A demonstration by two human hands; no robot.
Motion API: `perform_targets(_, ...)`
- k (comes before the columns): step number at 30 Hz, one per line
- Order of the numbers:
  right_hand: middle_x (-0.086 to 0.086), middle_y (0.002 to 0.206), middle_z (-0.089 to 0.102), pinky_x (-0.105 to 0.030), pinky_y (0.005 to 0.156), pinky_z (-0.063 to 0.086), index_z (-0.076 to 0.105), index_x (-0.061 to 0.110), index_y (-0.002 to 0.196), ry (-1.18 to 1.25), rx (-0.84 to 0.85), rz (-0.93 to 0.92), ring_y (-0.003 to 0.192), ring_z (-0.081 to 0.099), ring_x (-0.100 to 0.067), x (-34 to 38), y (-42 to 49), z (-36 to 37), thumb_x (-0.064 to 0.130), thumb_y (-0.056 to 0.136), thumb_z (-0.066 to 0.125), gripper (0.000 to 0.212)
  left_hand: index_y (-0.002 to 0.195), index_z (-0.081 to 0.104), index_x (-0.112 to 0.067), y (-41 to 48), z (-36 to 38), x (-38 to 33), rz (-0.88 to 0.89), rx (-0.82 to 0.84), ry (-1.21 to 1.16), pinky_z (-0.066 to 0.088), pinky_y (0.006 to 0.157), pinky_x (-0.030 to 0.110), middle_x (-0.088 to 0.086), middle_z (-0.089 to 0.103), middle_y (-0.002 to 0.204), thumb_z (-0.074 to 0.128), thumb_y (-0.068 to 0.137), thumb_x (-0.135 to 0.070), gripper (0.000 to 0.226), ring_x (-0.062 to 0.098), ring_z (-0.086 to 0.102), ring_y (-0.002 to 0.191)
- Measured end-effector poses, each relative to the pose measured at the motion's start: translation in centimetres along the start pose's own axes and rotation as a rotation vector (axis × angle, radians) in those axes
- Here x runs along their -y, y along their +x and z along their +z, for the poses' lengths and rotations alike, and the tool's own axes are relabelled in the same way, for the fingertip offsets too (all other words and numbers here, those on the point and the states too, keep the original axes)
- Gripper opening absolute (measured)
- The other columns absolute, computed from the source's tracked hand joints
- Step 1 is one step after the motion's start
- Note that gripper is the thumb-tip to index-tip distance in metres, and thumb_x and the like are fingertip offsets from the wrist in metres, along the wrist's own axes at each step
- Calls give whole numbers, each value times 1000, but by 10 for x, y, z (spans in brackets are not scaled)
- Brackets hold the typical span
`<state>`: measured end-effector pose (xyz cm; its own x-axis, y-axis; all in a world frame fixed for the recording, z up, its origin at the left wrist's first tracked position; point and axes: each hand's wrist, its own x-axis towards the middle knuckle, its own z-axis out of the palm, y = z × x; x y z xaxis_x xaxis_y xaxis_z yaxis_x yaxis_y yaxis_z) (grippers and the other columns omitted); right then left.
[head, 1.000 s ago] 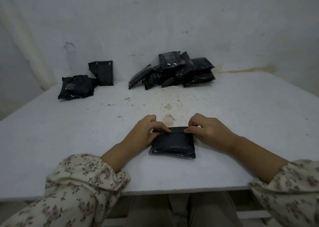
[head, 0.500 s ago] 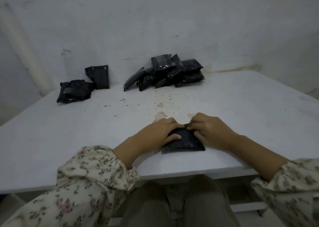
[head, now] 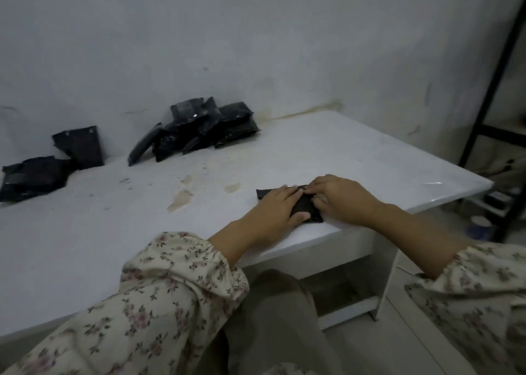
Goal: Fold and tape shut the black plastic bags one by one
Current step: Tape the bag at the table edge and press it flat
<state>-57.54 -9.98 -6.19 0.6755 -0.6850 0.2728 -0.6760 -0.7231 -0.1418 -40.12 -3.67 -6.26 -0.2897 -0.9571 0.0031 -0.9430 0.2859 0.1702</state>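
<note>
One black plastic bag [head: 305, 207] lies on the white table [head: 355, 152] close to its front edge, mostly covered by both hands. My left hand [head: 273, 212] lies flat on the bag's left half, fingers straight, thumb along the near edge. My right hand [head: 341, 201] sits on the right half with fingers curled, pinching the folded top edge at the middle. Only a far-left corner and a strip between the hands show.
A heap of several black bags [head: 205, 127] lies against the back wall. A smaller pile [head: 34, 175] is at the far left, with one bag [head: 81, 146] leaning on the wall. A black shelf frame [head: 495, 89] and a cup [head: 481, 226] on the floor stand right of the table.
My hands have come together over the bag, now nearer the table's front edge. The left hand has flattened onto it. The view has swung, so hands and bag sit further right.
</note>
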Motion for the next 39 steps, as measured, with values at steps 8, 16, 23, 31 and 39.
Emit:
perform_targets(8,1,124,61,-30,91,44,67,19,120,127,58,182,106,56,-15,-72,-48,-30,19,91,59,30,154,12,-13,45,11,-73,126,32,34,5,118,31,6,12,161,36,100,-48,69,21,8,148)
perform_targets(16,-2,119,61,-24,80,40,68,15,118,179,-17,289,97,54,-15,-102,-86,-44,13,91,56,30,154,14,-12,76,26,-120,154,-10,46,6,118,33,7,14,161,36,100,-49,69,22,9,148)
perform_targets(23,1,116,61,-36,89,47,69,18,114,249,-54,345,102,56,-17,-111,-92,-45,15,88,59,27,154,16,-13,83,32,-127,174,-71,53,7,119,32,5,18,160,38,99,-49,68,20,12,147)
perform_targets(31,-3,99,52,-34,76,47,56,21,96,462,-355,691,89,52,-18,-134,-109,-30,17,82,72,22,154,15,-16,83,37,-126,166,-104,50,4,118,29,1,16,160,37,98,-50,69,16,8,147)
perform_targets(39,-7,120,47,-29,81,36,48,15,110,945,-471,1017,107,46,-19,-134,-124,-22,18,89,67,30,153,17,-16,86,40,-125,177,-132,41,5,118,28,1,18,160,38,98,-51,69,16,9,147)
